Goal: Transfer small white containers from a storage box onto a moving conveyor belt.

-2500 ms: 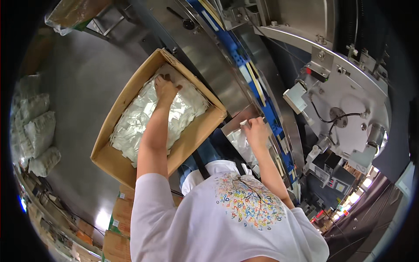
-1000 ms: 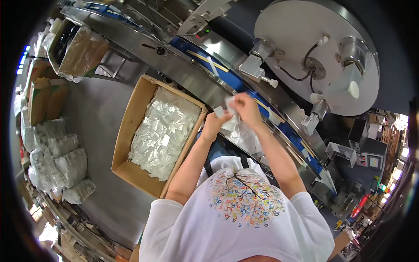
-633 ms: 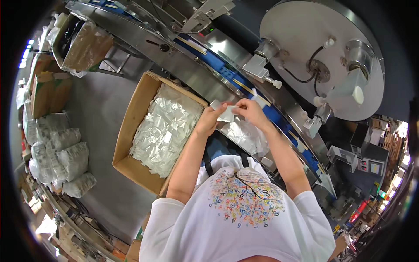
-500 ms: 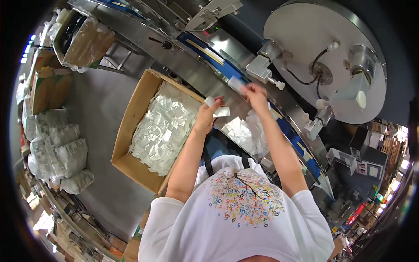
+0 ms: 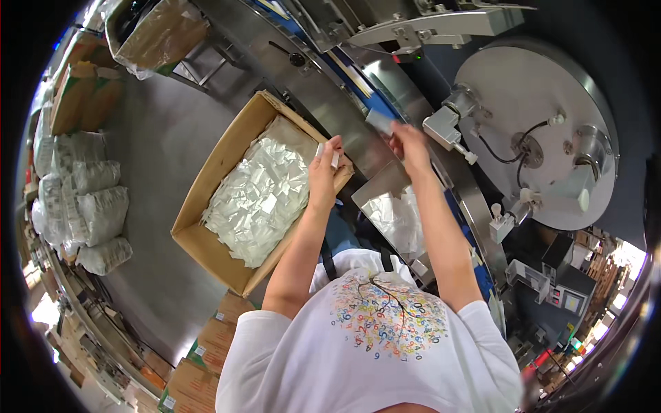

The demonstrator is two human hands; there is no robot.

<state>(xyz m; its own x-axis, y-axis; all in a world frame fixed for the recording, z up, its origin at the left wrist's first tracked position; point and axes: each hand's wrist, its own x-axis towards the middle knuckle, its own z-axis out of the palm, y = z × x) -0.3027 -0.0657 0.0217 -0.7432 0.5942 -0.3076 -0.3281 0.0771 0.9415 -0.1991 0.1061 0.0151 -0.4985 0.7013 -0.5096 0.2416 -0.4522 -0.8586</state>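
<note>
My left hand (image 5: 323,180) is closed around a small white packet (image 5: 335,158), beside the right rim of a cardboard box (image 5: 200,241). A heap of small flat, shiny white packets (image 5: 258,196) lies in that box. Over the edge of the machine, my right hand (image 5: 411,146) pinches a translucent flat packet (image 5: 380,122), blurred by motion, close to the blue conveyor belt (image 5: 351,77). Below my right hand is a metal tray (image 5: 363,195) with more shiny packets (image 5: 396,217) in it, partly hidden by my forearm.
A big round metal disc (image 5: 496,89) with jointed arms (image 5: 446,127) stands at the right, past the conveyor. Wrapped bundles (image 5: 100,206) are stacked on the left. Closed cartons (image 5: 193,385) stand at the lower left, and a plastic-lined box (image 5: 162,38) at the upper left.
The view has turned, shifting the machine rightward. My left hand has gone from near the tray to the box's rim. The right hand still holds a packet by the belt.
</note>
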